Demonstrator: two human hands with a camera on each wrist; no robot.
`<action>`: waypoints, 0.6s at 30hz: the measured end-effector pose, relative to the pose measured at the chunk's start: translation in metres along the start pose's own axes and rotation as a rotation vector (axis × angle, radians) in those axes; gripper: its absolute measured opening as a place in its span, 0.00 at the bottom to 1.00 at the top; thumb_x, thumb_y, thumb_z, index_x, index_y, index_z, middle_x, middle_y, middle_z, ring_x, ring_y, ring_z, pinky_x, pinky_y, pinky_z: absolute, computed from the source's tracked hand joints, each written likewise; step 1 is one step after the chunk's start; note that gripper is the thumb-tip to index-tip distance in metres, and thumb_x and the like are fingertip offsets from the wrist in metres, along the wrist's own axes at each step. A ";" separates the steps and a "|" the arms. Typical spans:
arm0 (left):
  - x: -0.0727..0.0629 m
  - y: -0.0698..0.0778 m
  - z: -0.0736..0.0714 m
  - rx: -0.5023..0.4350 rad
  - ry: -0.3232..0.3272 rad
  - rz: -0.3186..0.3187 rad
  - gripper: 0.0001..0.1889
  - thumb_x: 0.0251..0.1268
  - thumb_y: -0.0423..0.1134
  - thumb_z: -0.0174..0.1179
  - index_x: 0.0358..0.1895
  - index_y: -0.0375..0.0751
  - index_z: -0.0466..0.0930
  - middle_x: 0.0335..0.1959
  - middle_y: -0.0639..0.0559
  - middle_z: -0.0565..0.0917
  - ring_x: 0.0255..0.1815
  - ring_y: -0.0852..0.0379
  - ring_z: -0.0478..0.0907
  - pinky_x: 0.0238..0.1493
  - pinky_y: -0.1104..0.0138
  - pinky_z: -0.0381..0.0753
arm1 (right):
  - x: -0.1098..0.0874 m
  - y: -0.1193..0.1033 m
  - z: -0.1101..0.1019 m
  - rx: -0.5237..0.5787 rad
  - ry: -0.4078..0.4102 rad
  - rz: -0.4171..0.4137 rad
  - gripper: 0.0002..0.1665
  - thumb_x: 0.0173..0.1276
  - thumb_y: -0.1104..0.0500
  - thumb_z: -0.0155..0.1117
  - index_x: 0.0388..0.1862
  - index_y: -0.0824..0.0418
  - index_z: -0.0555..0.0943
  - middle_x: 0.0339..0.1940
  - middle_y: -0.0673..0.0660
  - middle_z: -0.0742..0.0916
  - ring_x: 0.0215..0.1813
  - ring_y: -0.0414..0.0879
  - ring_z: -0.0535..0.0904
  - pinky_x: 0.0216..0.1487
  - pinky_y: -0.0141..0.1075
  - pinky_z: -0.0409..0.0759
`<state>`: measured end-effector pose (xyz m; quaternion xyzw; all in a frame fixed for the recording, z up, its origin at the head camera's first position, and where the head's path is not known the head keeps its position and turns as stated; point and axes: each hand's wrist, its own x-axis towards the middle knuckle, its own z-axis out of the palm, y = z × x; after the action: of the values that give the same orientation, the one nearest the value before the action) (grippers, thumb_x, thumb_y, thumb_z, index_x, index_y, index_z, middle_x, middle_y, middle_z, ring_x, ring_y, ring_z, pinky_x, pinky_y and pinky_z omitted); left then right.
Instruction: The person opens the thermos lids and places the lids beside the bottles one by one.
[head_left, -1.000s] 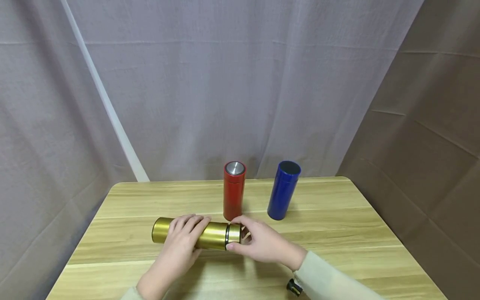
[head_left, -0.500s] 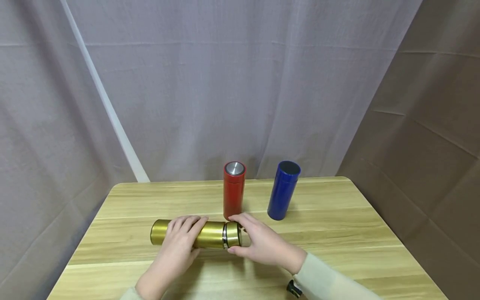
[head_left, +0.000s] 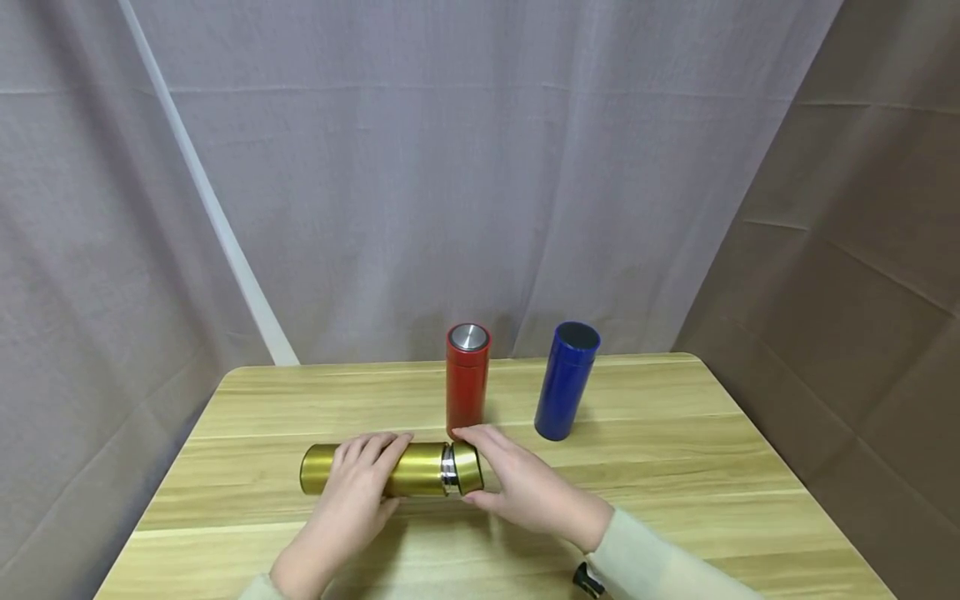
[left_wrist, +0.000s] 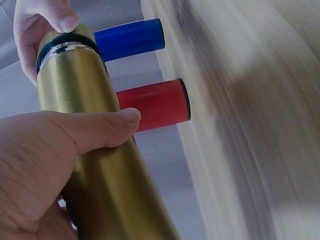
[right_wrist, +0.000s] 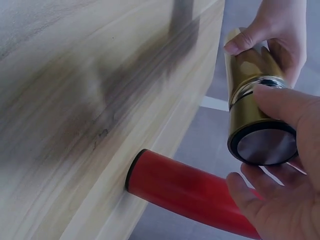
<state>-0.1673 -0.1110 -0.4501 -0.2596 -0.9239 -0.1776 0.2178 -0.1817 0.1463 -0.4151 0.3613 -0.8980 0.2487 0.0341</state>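
Note:
A gold thermos flask [head_left: 422, 470] is held lying sideways above the wooden table in the head view. My left hand [head_left: 355, 483] grips its body, with the thumb across the near side in the left wrist view. My right hand [head_left: 522, 483] holds the gold lid [head_left: 468, 468] at the right end, thumb and fingers around its rim. Between lid and body shows a shiny silver neck [right_wrist: 257, 86], and the lid tilts slightly against the body in the head view. The lid's dark-rimmed end disc [right_wrist: 267, 145] faces the right wrist camera.
Just behind the lid stands a red thermos [head_left: 467, 387] with a silver-topped lid. To its right is a blue thermos [head_left: 566, 383] with a dark top, also upright. The table [head_left: 675, 475] ends at a grey curtain [head_left: 390, 208] behind.
The lid has shifted away from the body and tilted, widening the strip of silver neck. The flask body has slid slightly left with my left hand. The red and blue thermoses stay put.

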 end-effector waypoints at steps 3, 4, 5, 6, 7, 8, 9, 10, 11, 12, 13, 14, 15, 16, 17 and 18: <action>0.000 0.000 -0.001 -0.012 -0.016 -0.016 0.48 0.32 0.36 0.80 0.67 0.42 0.70 0.56 0.44 0.77 0.56 0.42 0.71 0.63 0.48 0.61 | 0.001 -0.001 0.000 -0.053 0.015 -0.043 0.48 0.58 0.55 0.74 0.74 0.53 0.59 0.67 0.48 0.71 0.64 0.42 0.70 0.63 0.37 0.70; 0.000 0.000 -0.001 -0.019 -0.024 -0.026 0.48 0.32 0.36 0.80 0.67 0.42 0.70 0.56 0.44 0.77 0.57 0.42 0.71 0.63 0.48 0.60 | 0.001 -0.002 -0.001 -0.077 0.026 -0.060 0.48 0.58 0.56 0.74 0.73 0.54 0.60 0.66 0.49 0.71 0.64 0.42 0.71 0.63 0.37 0.71; 0.000 0.000 -0.002 -0.026 -0.031 -0.037 0.48 0.33 0.36 0.80 0.68 0.42 0.69 0.56 0.44 0.77 0.57 0.42 0.71 0.64 0.47 0.60 | 0.001 -0.002 -0.001 -0.104 0.040 -0.076 0.47 0.57 0.57 0.74 0.73 0.54 0.61 0.66 0.49 0.71 0.63 0.43 0.71 0.62 0.38 0.71; 0.000 0.000 -0.003 -0.034 -0.037 -0.048 0.48 0.34 0.36 0.80 0.68 0.42 0.69 0.56 0.44 0.77 0.57 0.42 0.70 0.64 0.47 0.59 | 0.001 -0.002 -0.001 -0.128 0.053 -0.086 0.47 0.57 0.58 0.75 0.73 0.55 0.61 0.65 0.50 0.71 0.62 0.43 0.71 0.62 0.38 0.72; 0.000 -0.001 -0.003 -0.042 -0.041 -0.059 0.48 0.35 0.36 0.79 0.69 0.41 0.68 0.56 0.44 0.77 0.57 0.42 0.70 0.64 0.47 0.59 | 0.001 -0.002 -0.001 -0.144 0.067 -0.089 0.47 0.56 0.58 0.75 0.73 0.56 0.62 0.65 0.51 0.71 0.62 0.44 0.72 0.61 0.38 0.72; 0.000 -0.001 -0.004 -0.050 -0.044 -0.072 0.48 0.35 0.37 0.79 0.69 0.41 0.68 0.56 0.44 0.77 0.57 0.41 0.70 0.64 0.47 0.59 | 0.001 -0.002 0.000 -0.157 0.081 -0.087 0.48 0.56 0.59 0.75 0.73 0.56 0.62 0.65 0.51 0.71 0.61 0.44 0.72 0.61 0.38 0.73; 0.000 -0.001 -0.005 -0.060 -0.042 -0.083 0.48 0.36 0.37 0.79 0.69 0.41 0.68 0.56 0.44 0.77 0.57 0.41 0.70 0.64 0.47 0.59 | 0.001 -0.001 0.000 -0.162 0.091 -0.078 0.48 0.56 0.59 0.75 0.73 0.56 0.62 0.64 0.51 0.71 0.61 0.44 0.72 0.61 0.38 0.73; 0.000 -0.002 -0.005 -0.069 -0.037 -0.092 0.48 0.36 0.37 0.79 0.69 0.41 0.68 0.56 0.44 0.77 0.57 0.41 0.70 0.64 0.47 0.59 | 0.001 0.000 0.000 -0.161 0.099 -0.060 0.48 0.56 0.59 0.74 0.73 0.56 0.62 0.64 0.51 0.71 0.61 0.44 0.72 0.60 0.38 0.73; 0.000 -0.002 -0.005 -0.080 -0.033 -0.102 0.48 0.36 0.37 0.79 0.69 0.41 0.68 0.56 0.43 0.77 0.57 0.41 0.70 0.64 0.46 0.59 | 0.000 0.001 0.000 -0.148 0.102 -0.037 0.48 0.56 0.59 0.74 0.74 0.56 0.61 0.64 0.51 0.70 0.61 0.44 0.72 0.60 0.38 0.73; 0.000 -0.003 -0.006 -0.087 -0.027 -0.112 0.48 0.36 0.37 0.79 0.68 0.41 0.68 0.56 0.43 0.77 0.57 0.41 0.70 0.64 0.46 0.59 | 0.000 0.002 0.000 -0.128 0.103 -0.010 0.48 0.56 0.59 0.74 0.74 0.56 0.61 0.64 0.51 0.70 0.61 0.44 0.72 0.60 0.38 0.73; 0.000 -0.004 -0.006 -0.096 -0.021 -0.121 0.48 0.35 0.37 0.79 0.68 0.41 0.68 0.56 0.42 0.77 0.57 0.41 0.70 0.63 0.46 0.59 | -0.001 0.003 0.001 -0.105 0.104 0.016 0.48 0.57 0.58 0.74 0.74 0.56 0.61 0.64 0.51 0.70 0.60 0.44 0.72 0.59 0.38 0.74; 0.001 -0.005 -0.006 -0.105 -0.019 -0.134 0.48 0.35 0.37 0.79 0.68 0.42 0.68 0.56 0.42 0.77 0.57 0.41 0.70 0.64 0.46 0.59 | -0.001 0.005 0.001 -0.084 0.104 0.041 0.47 0.57 0.58 0.73 0.73 0.55 0.61 0.64 0.50 0.69 0.59 0.43 0.73 0.59 0.37 0.74; 0.001 -0.006 -0.006 -0.116 -0.015 -0.147 0.48 0.35 0.37 0.80 0.68 0.42 0.68 0.56 0.42 0.77 0.57 0.41 0.70 0.64 0.46 0.58 | -0.001 0.006 0.001 -0.061 0.107 0.058 0.46 0.57 0.58 0.73 0.73 0.56 0.62 0.64 0.51 0.69 0.59 0.43 0.73 0.58 0.37 0.75; 0.001 -0.007 -0.006 -0.124 -0.014 -0.162 0.48 0.35 0.38 0.80 0.68 0.43 0.68 0.57 0.42 0.77 0.57 0.41 0.70 0.64 0.45 0.58 | -0.001 0.007 0.002 -0.036 0.110 0.077 0.45 0.56 0.58 0.73 0.72 0.56 0.63 0.63 0.51 0.69 0.58 0.43 0.74 0.58 0.37 0.75; 0.002 -0.008 -0.006 -0.137 -0.013 -0.178 0.48 0.35 0.38 0.80 0.68 0.43 0.68 0.57 0.41 0.76 0.58 0.41 0.70 0.64 0.45 0.57 | -0.001 0.008 0.002 -0.013 0.113 0.093 0.45 0.56 0.58 0.73 0.71 0.56 0.63 0.63 0.51 0.69 0.56 0.42 0.74 0.57 0.37 0.76; 0.002 -0.010 -0.006 -0.148 -0.009 -0.191 0.48 0.36 0.38 0.79 0.68 0.43 0.67 0.58 0.41 0.76 0.58 0.41 0.70 0.64 0.45 0.57 | -0.001 0.009 0.003 0.011 0.117 0.108 0.44 0.55 0.58 0.73 0.70 0.56 0.64 0.62 0.51 0.70 0.55 0.42 0.75 0.56 0.37 0.76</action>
<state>-0.1725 -0.1206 -0.4458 -0.1865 -0.9298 -0.2642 0.1760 -0.1868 0.1508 -0.4219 0.2973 -0.9113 0.2759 0.0711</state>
